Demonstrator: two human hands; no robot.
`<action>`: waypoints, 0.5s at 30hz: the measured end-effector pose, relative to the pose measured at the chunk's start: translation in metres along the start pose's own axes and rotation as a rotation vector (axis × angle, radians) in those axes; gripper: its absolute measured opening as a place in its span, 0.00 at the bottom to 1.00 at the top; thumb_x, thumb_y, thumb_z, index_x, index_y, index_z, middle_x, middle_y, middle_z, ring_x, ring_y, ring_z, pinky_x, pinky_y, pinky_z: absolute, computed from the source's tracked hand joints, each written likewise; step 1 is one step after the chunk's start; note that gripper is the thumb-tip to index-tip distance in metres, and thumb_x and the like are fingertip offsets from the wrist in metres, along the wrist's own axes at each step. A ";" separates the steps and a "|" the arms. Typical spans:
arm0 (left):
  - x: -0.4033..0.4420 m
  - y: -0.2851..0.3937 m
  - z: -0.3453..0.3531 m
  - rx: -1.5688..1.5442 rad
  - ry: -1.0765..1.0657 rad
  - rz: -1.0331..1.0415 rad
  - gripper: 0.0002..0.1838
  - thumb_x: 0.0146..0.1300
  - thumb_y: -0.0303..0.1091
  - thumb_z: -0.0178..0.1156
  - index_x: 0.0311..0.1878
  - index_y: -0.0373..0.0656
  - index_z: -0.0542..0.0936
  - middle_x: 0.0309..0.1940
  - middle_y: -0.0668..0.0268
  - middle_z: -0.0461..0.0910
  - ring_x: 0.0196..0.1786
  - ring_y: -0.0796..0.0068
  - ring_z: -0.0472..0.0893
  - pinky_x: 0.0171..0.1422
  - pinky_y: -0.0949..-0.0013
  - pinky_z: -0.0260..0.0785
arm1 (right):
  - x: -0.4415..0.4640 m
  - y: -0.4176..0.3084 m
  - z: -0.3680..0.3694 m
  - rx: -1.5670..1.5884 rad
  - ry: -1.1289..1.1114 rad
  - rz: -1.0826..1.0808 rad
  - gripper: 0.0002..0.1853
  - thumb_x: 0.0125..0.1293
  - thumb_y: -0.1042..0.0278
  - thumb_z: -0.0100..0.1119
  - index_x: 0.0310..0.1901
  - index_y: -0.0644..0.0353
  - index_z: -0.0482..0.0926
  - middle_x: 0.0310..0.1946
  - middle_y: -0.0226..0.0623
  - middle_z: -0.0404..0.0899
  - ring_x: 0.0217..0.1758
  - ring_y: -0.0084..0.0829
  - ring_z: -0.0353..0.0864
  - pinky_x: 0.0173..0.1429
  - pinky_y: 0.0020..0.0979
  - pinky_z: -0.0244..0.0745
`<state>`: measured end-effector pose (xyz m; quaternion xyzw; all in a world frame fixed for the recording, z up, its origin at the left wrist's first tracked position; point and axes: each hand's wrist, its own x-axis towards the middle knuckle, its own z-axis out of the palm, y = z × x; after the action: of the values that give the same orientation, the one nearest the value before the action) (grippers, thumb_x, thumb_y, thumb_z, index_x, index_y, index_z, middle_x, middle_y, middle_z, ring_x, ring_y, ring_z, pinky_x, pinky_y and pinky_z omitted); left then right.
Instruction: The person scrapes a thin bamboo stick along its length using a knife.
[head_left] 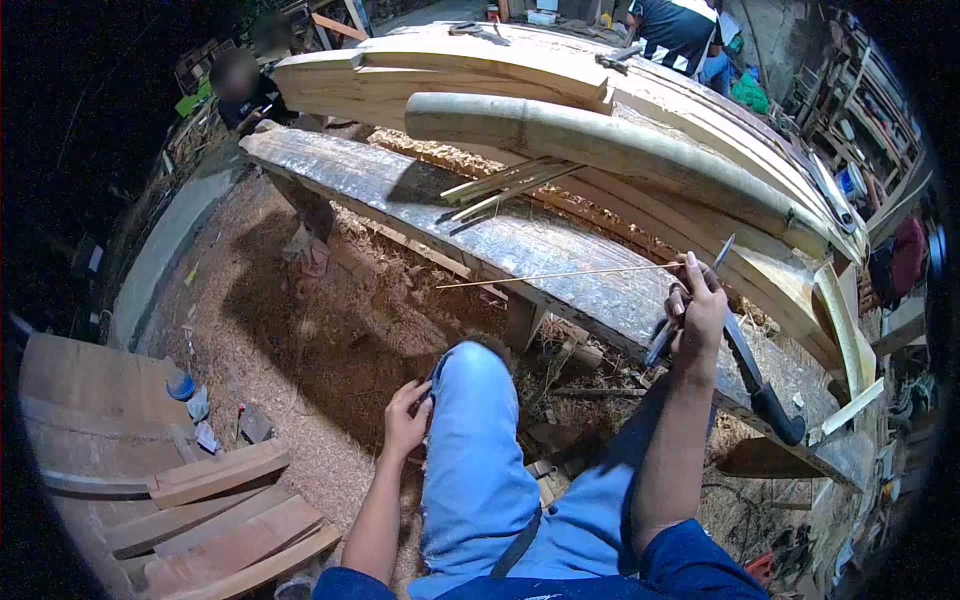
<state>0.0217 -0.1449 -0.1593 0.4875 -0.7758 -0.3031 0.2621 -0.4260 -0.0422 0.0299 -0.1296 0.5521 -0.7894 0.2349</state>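
In the head view, my right hand (698,305) is closed, pinching the right end of a thin wooden strip (560,276) at the fingertips. The strip crosses above the table (560,250), its free left end reaching past the near edge over the shavings on the floor (340,330). What looks like a knife (725,252) slants through the same hand, tip away from me. Sharing one grip is the main risk, I think: loosening it for either could drop the other, or bring a finger onto the blade. The long, unsupported strip could whip or snap if it catches the edge. Just right of that hand, a black-handled blade (775,412) rests by the near edge; a forearm bump might tip it toward my leg. My left hand (407,415) curls beside my left knee (475,390); whether it holds anything, I cannot tell.
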 end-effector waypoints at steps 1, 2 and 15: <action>0.002 0.002 -0.002 -0.003 0.005 -0.007 0.19 0.70 0.27 0.65 0.62 0.42 0.86 0.62 0.49 0.85 0.68 0.52 0.82 0.74 0.54 0.72 | 0.000 0.001 0.001 -0.005 -0.007 0.002 0.13 0.78 0.60 0.66 0.46 0.65 0.83 0.31 0.32 0.83 0.16 0.16 0.67 0.21 0.23 0.56; 0.008 0.003 -0.006 -0.098 0.048 -0.021 0.16 0.70 0.26 0.65 0.60 0.41 0.88 0.58 0.51 0.87 0.64 0.55 0.84 0.71 0.57 0.74 | -0.001 0.002 0.002 -0.011 -0.033 -0.003 0.14 0.78 0.60 0.65 0.47 0.65 0.83 0.33 0.33 0.84 0.17 0.16 0.67 0.21 0.22 0.56; 0.083 0.118 -0.085 -0.468 0.255 0.046 0.17 0.83 0.36 0.57 0.55 0.33 0.88 0.45 0.59 0.91 0.50 0.73 0.88 0.59 0.69 0.79 | -0.006 0.003 0.009 -0.133 -0.150 -0.009 0.15 0.80 0.63 0.62 0.58 0.66 0.82 0.32 0.26 0.80 0.17 0.13 0.65 0.20 0.21 0.55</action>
<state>-0.0215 -0.1983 -0.0067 0.4301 -0.6560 -0.4043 0.4703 -0.4161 -0.0470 0.0303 -0.2060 0.5835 -0.7402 0.2630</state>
